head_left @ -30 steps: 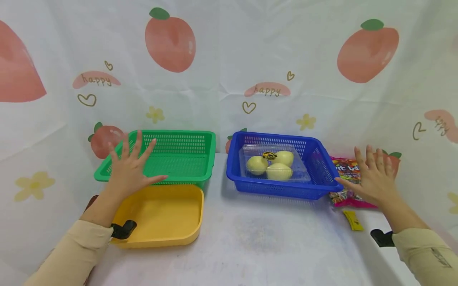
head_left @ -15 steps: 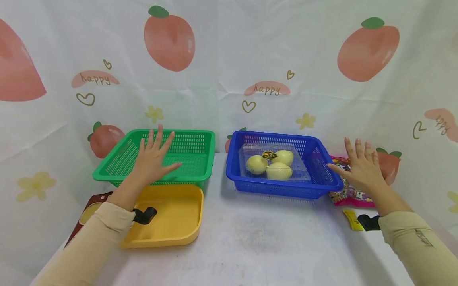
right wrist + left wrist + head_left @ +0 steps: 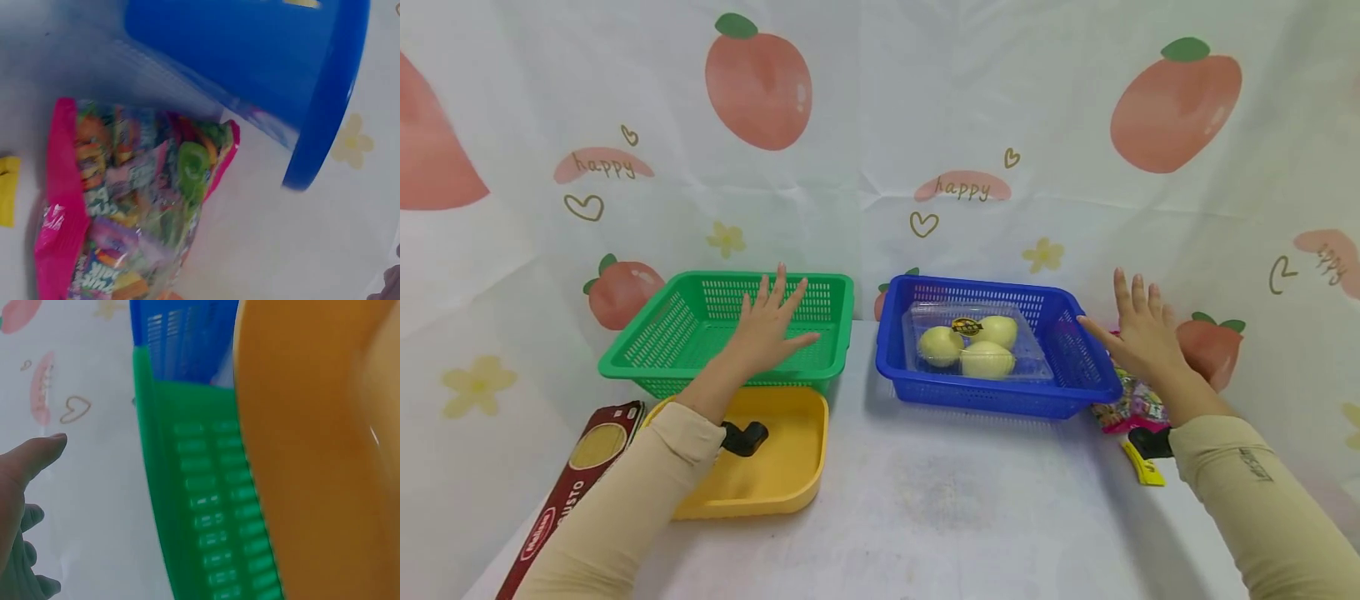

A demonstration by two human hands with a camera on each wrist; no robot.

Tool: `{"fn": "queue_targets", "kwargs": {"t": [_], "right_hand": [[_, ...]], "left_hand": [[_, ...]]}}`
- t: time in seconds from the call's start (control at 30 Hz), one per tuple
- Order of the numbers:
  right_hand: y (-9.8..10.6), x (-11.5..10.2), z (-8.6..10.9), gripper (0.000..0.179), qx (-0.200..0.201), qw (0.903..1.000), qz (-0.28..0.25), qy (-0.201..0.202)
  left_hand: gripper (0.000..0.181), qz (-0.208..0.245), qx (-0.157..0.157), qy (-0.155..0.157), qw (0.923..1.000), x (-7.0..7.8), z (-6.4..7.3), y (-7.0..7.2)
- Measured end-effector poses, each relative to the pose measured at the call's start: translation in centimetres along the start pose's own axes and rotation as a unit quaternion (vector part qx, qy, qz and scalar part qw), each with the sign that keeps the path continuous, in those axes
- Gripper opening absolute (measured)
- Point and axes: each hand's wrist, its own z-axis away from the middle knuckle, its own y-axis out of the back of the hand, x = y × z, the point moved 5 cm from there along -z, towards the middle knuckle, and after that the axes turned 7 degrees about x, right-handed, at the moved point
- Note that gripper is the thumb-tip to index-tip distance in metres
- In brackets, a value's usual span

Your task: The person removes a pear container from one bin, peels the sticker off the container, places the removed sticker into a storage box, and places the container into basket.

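Note:
My left hand [image 3: 765,329], fingers spread and holding nothing, hovers over the green basket [image 3: 842,354]. Below that basket lies the yellow tray [image 3: 790,446], partly covered by the left forearm. On the right, my right hand [image 3: 1142,333] is raised with its fingers straight, near the right end of the blue basket [image 3: 985,402]. A clear plastic box [image 3: 1037,367] with three pale round fruits [image 3: 987,360] sits in the blue basket. Behind the right wrist is a pink candy bag [image 3: 137,200], partly hidden in the head view.
A dark red pasta package [image 3: 576,492] lies left of the yellow tray, partly behind the left sleeve. A small yellow packet [image 3: 1144,467] lies below the candy bag. Behind everything hangs a white cloth [image 3: 880,100] printed with peaches.
Both hands have moved inward and slightly upward, the left one farther, to above the green basket. More of the pasta package shows, while the right hand and arm cover more of the candy bag.

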Motion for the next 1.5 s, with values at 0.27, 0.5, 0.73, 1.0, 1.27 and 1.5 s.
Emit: {"fn": "queue_targets", "kwargs": {"t": [0.27,0.5,0.73,1.0,1.27,1.5], "right_hand": [[-0.6,-1.0,-1.8,0.093,-0.017,0.9998,0.002,-0.009],[-1.4,-2.2,-3.1,0.092,-0.049,0.998,-0.037,-0.016],[-2.8,-3.7,-4.1,0.091,-0.094,0.9939,-0.054,-0.017],[-4.4,-5.0,-4.6,0.1,-0.202,0.9549,-0.205,-0.073],[-5.1,-5.3,-4.9,0.094,-0.276,0.9039,-0.302,-0.125],[-6.7,-5.0,-5.0,0.086,-0.336,0.8474,-0.377,-0.164]], "left_hand": [[0.083,0.058,-0.03,0.003,0.9979,2.2,-1.9,-1.8],[0.082,0.131,-0.06,0.014,0.9894,4.3,-3.6,-2.9],[0.083,0.21,-0.087,0.037,0.9732,5.6,-5.1,-4.1],[0.082,0.28,-0.107,0.037,0.9534,7.5,-5.9,-5.4],[0.08,0.31,-0.114,0.068,0.9413,8.7,-6.4,-6.5],[0.077,0.366,-0.142,0.123,0.9115,9.5,-6.4,-7.9]]}}
